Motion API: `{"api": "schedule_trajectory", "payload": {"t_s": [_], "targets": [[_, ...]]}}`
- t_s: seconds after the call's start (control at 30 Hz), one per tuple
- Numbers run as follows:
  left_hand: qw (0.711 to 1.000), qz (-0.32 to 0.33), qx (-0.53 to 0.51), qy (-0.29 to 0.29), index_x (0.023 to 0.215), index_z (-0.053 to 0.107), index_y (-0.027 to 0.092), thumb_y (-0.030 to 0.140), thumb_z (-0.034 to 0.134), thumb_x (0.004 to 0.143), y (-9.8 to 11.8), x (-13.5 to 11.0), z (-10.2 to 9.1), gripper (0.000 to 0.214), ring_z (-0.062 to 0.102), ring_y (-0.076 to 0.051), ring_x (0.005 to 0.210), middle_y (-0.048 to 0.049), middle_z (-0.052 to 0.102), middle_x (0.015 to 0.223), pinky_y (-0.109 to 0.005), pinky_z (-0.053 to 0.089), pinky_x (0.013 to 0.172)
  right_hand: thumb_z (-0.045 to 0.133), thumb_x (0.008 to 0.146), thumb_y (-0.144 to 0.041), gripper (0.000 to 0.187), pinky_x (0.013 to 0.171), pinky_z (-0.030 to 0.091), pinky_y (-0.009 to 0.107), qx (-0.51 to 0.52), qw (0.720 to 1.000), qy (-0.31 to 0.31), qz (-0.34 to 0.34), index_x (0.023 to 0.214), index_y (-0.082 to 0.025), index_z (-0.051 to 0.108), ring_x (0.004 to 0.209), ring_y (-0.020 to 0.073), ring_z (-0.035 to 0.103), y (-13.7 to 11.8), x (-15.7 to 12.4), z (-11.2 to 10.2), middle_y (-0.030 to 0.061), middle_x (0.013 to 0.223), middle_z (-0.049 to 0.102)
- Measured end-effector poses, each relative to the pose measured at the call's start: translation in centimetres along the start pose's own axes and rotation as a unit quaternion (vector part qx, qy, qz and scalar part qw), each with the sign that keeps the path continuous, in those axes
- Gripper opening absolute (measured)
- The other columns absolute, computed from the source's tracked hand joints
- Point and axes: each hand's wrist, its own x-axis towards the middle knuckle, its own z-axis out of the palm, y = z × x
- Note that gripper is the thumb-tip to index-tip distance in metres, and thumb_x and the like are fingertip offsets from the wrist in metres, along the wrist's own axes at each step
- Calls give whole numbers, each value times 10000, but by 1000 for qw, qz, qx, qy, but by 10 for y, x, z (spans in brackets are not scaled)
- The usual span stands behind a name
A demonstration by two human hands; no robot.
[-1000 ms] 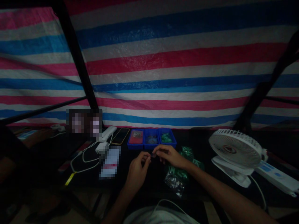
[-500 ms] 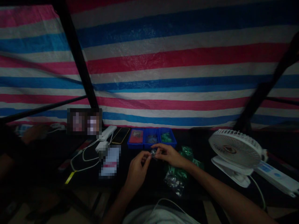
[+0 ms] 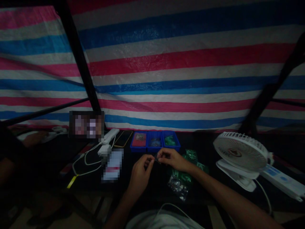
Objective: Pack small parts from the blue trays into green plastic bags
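Observation:
My left hand (image 3: 140,173) and my right hand (image 3: 171,159) meet over the dark table, fingertips pinched together on a small dark part (image 3: 155,158) that I cannot make out. Both hands are closed in a pinch. Just beyond them stand three blue bins (image 3: 154,141) in a row, the left one with red contents, the right one with green pieces. Under my right wrist lie clear bags of green parts (image 3: 190,157) and a bag of small metal parts (image 3: 177,186).
A white desk fan (image 3: 238,156) stands at the right with a white power strip (image 3: 283,181) behind it. Left of the bins lie a phone (image 3: 122,139), white chargers and cables (image 3: 105,149). Another person's arm (image 3: 30,140) rests at the far left. A striped tarp hangs behind.
My right hand's fingers have shifted slightly on the small part, whose shiny glint seen half a second ago is now hidden. The other person's arm at the left has moved a little.

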Motion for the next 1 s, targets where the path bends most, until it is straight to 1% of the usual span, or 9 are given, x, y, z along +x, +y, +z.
{"api": "schedule_trajectory", "payload": {"t_s": [0.1, 0.2, 0.4, 0.53, 0.57, 0.7, 0.77, 0.9, 1.0], "targets": [[1000, -2, 3, -2, 1022, 734, 220, 308, 553, 1012, -2, 0, 0, 201, 714, -205, 877, -38, 772, 978, -308, 520, 803, 811, 878, -474, 323, 634, 419, 250, -18, 1000, 13, -12, 954, -168, 739, 683, 126, 530, 0, 0, 0, -16, 804, 600], [1000, -9, 4, -8, 1051, 740, 229, 324, 564, 1013, -5, -1, 1, 204, 720, -205, 882, -40, 780, 999, -314, 523, 808, 815, 873, -485, 342, 602, 390, 240, -10, 1000, 14, 4, 976, -171, 727, 637, 116, 490, 2, -1, 0, -47, 717, 534], [1000, -22, -16, -8, 1109, 675, 218, 287, 617, 970, -11, 0, 4, 166, 717, -187, 863, -43, 766, 1001, -306, 530, 790, 807, 876, -505, 363, 574, 413, 222, 36, 999, 3, 14, 969, -180, 675, 648, 109, 495, 4, -1, 2, -37, 773, 557], [998, -39, -47, 9, 1310, 545, 220, 278, 686, 913, -13, 0, 6, 425, 700, -176, 797, -12, 747, 936, -301, 534, 769, 825, 860, -498, 370, 556, 426, 214, 52, 999, -4, 11, 951, -186, 650, 645, 107, 497, 3, -1, 3, -33, 785, 564], [998, -42, -44, 6, 1321, 546, 220, 286, 685, 915, -13, 0, 6, 434, 697, -177, 786, -6, 742, 912, -301, 531, 764, 826, 859, -498, 370, 559, 435, 215, 53, 999, -6, 10, 951, -187, 647, 651, 109, 501, 3, 0, 3, -32, 790, 565], [999, -38, -18, -29, 1065, 698, 210, 332, 616, 970, -9, -1, 4, 175, 702, -186, 792, -29, 750, 879, -290, 515, 754, 820, 860, -507, 382, 567, 455, 220, 47, 999, -7, 9, 958, -185, 641, 651, 108, 503, 1, -1, 3, -27, 813, 572], [999, -32, -13, -39, 982, 719, 210, 343, 590, 986, -6, -1, 2, 186, 702, -185, 786, -32, 753, 865, -280, 507, 747, 812, 866, -512, 382, 563, 443, 220, 39, 999, -7, 8, 948, -181, 640, 635, 103, 499, -1, -1, 3, -27, 808, 578], [999, -35, -2, -40, 987, 722, 210, 369, 571, 993, -3, -1, 1, 220, 687, -179, 716, -10, 720, 763, -266, 493, 710, 798, 881, -514, 370, 556, 412, 217, 23, 1000, -3, 8, 940, -178, 657, 611, 99, 481, -4, -2, 3, -44, 746, 551], [999, -36, -1, -36, 1020, 728, 213, 387, 564, 997, -3, -1, 1, 240, 693, -184, 713, -7, 717, 757, -269, 494, 710, 776, 903, -514, 353, 547, 387, 213, 0, 1000, 13, 4, 945, -174, 693, 577, 93, 460, -4, -2, 2, -62, 672, 506]]}}
